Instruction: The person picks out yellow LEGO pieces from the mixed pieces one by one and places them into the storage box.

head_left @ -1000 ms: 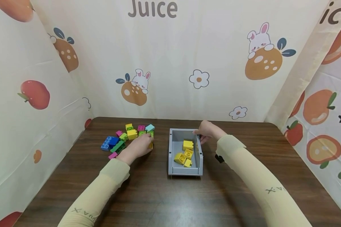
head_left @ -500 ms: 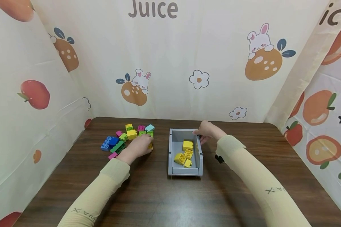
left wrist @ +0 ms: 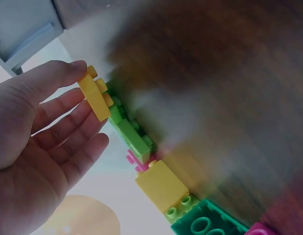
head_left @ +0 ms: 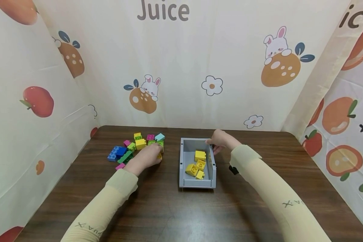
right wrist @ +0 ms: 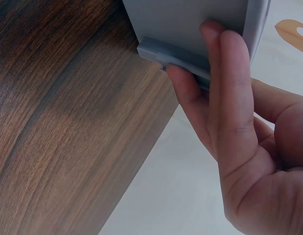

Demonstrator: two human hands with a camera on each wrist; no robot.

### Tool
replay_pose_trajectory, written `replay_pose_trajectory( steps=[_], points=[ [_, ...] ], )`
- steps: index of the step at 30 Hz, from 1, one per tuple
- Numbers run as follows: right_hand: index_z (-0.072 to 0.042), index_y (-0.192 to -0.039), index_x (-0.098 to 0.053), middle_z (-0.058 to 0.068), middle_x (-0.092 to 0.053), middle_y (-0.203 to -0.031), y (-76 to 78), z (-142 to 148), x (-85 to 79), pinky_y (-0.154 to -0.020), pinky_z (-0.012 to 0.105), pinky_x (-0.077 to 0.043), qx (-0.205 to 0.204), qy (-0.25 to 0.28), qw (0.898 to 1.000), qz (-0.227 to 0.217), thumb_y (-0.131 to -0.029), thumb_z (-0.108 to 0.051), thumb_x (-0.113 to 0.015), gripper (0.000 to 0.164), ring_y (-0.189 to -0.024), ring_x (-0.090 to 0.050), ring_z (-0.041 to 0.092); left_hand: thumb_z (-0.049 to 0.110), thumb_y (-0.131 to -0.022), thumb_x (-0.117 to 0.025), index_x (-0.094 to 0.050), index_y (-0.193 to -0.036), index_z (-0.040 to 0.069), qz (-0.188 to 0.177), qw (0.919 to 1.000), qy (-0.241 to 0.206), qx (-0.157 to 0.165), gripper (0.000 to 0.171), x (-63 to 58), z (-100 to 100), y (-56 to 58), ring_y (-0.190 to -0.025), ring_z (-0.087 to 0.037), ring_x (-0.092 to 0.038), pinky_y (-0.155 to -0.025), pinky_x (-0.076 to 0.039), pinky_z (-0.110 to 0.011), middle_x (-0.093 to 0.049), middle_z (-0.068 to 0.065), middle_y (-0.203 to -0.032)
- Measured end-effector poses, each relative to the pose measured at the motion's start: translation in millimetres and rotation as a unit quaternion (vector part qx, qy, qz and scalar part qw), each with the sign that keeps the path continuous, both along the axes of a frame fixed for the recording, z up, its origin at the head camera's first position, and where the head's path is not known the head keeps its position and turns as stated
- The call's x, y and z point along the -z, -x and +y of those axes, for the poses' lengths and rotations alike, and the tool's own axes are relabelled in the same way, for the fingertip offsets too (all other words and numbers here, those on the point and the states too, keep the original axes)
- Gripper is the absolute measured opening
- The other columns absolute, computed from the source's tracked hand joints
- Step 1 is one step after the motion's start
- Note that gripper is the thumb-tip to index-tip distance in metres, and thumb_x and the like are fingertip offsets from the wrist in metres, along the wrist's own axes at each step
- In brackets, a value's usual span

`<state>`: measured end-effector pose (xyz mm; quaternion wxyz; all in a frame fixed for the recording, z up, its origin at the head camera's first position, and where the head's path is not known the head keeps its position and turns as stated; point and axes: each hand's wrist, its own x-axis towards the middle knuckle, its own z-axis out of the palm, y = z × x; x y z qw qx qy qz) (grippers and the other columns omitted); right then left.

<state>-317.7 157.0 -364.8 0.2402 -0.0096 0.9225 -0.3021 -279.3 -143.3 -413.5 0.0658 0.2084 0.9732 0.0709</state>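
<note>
In the head view my left hand [head_left: 147, 156] reaches to the right side of a loose group of toy building bricks. The left wrist view shows its thumb and fingertips pinching a small yellow building brick [left wrist: 96, 98]. Green bricks [left wrist: 127, 134] and a larger yellow brick [left wrist: 162, 186] stand just beyond. A grey open-topped bin [head_left: 192, 182] sits at the table's middle with several yellow bricks [head_left: 200, 155] inside. My right hand [head_left: 223, 140] holds the bin's right wall near its far corner; in the right wrist view its fingers [right wrist: 236, 93] lie along the outer face.
Left of the bin lie blue bricks [head_left: 116, 153], a dark green brick [head_left: 125, 157], pink bricks [head_left: 150, 137] and a light-blue brick [head_left: 159, 136]. The dark wooden table [head_left: 175, 215] ends at a printed curtain [head_left: 181, 101] behind and at both sides.
My left hand has shifted very slightly left with the yellow building brick at its fingertips. My right hand and the bin stay in place.
</note>
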Motion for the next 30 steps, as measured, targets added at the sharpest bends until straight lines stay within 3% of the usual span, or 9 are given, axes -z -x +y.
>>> replay_pose_trajectory(
  steps=[6, 18, 30],
  points=[
    [0.005, -0.093, -0.066, 0.009, -0.061, -0.065, -0.1, 0.1, 0.6, -0.068, 0.034, -0.058, -0.002, -0.002, 1.0, 0.002, -0.094, -0.022, -0.059, 0.028, -0.051, -0.064, 0.014, 0.017, -0.079, -0.077, -0.064, -0.113, 0.005, -0.007, 1.0, 0.001, -0.002, 0.039, -7.1, 1.1, -0.8, -0.095, -0.024, -0.061, -0.088, -0.053, -0.04, -0.063, -0.011, -0.106],
    [0.005, -0.093, -0.066, 0.009, -0.061, -0.066, 0.1, 0.3, 0.2, -0.076, 0.039, -0.056, 0.004, -0.002, 1.0, -0.003, -0.094, -0.024, -0.059, 0.029, -0.051, -0.064, 0.013, 0.018, -0.078, -0.077, -0.062, -0.112, 0.002, 0.023, 0.9995, 0.011, 0.018, 0.04, -21.2, 2.6, -3.3, -0.094, -0.024, -0.062, -0.086, -0.054, -0.039, -0.062, -0.013, -0.106],
    [0.003, -0.09, -0.065, 0.007, -0.059, -0.064, 3.1, 0.5, 2.9, -0.076, 0.039, -0.056, -0.007, -0.019, 1.0, 0.005, -0.094, -0.025, -0.058, 0.029, -0.05, -0.064, 0.013, 0.018, -0.077, -0.078, -0.063, -0.112, 0.004, 0.038, 0.9988, -0.024, 0.016, 0.041, -37.4, 10.4, -8.3, -0.096, -0.023, -0.061, -0.085, -0.054, -0.036, -0.063, -0.01, -0.103]
  ],
)
